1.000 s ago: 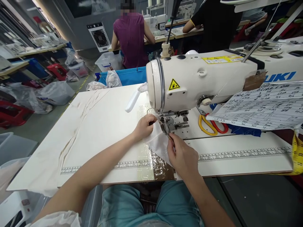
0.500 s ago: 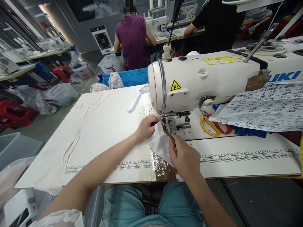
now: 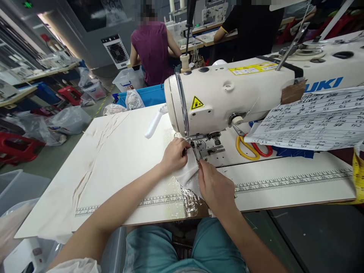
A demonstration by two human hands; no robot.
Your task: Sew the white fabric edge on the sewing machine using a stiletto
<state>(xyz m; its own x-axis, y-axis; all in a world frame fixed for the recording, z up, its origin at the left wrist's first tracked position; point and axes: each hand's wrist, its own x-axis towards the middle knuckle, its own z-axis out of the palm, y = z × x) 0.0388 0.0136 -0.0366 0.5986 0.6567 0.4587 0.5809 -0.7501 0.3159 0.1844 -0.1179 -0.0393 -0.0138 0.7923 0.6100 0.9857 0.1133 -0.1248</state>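
A piece of thin white fabric (image 3: pixel 187 174) lies under the needle area of a white sewing machine (image 3: pixel 210 98). My left hand (image 3: pixel 174 154) is closed on the fabric just left of the presser foot, with the fingertips bent in. To the right and nearer to me, my right hand (image 3: pixel 216 185) pinches the fabric's right edge, thumb and fingers together beside the metal parts in front of the needle. The fabric hangs in folds between both hands, over a brown taped strip (image 3: pixel 195 204). Its far end is hidden by the machine head and my fingers.
Scissors with yellow and red handles (image 3: pixel 247 148) lie right of the needle, beside a written paper sheet (image 3: pixel 309 121). A white plastic piece (image 3: pixel 153 124) rests left of the machine head. Rulers run along the table's (image 3: pixel 113 159) front. Two people sit beyond.
The whole view has shifted, so the machine appears further left. Both hands stay on the fabric, whose lower part looks more bunched between them.
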